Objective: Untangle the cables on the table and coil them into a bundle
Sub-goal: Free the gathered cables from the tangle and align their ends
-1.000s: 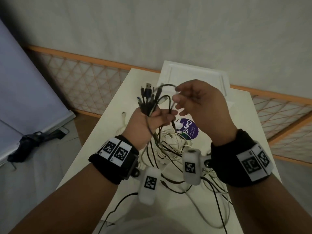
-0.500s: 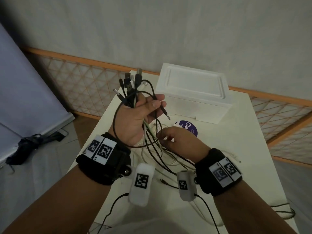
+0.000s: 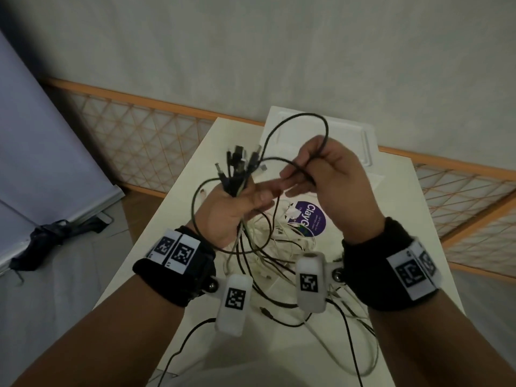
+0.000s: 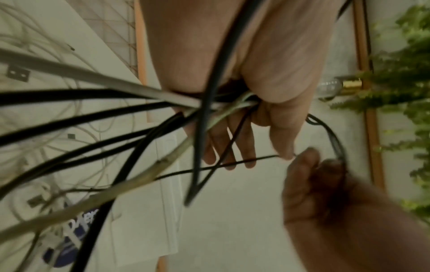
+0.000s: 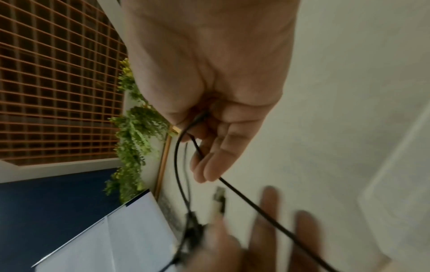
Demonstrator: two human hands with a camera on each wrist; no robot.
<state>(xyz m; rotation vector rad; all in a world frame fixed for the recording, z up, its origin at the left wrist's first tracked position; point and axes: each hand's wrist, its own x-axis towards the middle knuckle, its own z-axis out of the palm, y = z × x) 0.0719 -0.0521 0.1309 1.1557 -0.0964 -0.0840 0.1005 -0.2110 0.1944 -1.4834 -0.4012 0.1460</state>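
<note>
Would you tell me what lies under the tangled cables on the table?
Under the tangled cables lies a purple round sticker on the white table. Cables and the right hand cover its left part.

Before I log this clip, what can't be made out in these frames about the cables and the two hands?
- Head view: where each cable in the tangle ends; wrist cameras and forearms cover part of it.
- Head view: plug types in the left hand; too small.
- Left wrist view: right hand dark and blurred, its grip on the black cable unclear there.
- Right wrist view: left-hand fingers smeared by motion.
</note>
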